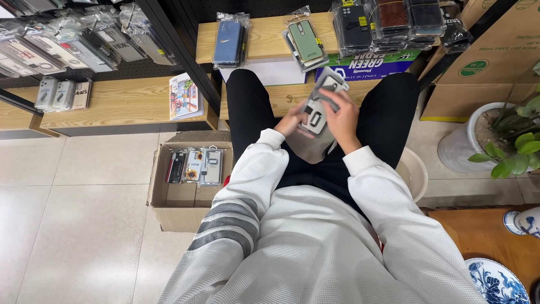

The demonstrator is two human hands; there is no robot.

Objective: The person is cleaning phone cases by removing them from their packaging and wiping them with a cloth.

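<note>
A grey phone case in a clear plastic sleeve was held over the person's lap, between the 2 black-trousered knees, with a second bagged case of the same grey apparently stacked under it. The left hand gripped the packet at its lower left edge, fingers curled beneath it. The right hand clasped the upper right side, fingers laid across the top of the sleeve. Both hands were clenched on the packet, and a loose flap of clear plastic hung below them.

Just ahead of the knees ran a low wooden shelf, carrying a blue bagged case, a green bagged case and a stack of dark bagged cases. To the left of the person's leg, an open cardboard box sat on the tiled floor, with 3 packaged cases standing upright at its far end. Further left, more packaged cases hung on a black pegboard rack. To the right stood a potted green plant in a white pot, and a blue-and-white porcelain dish lay near the lower right corner.
</note>
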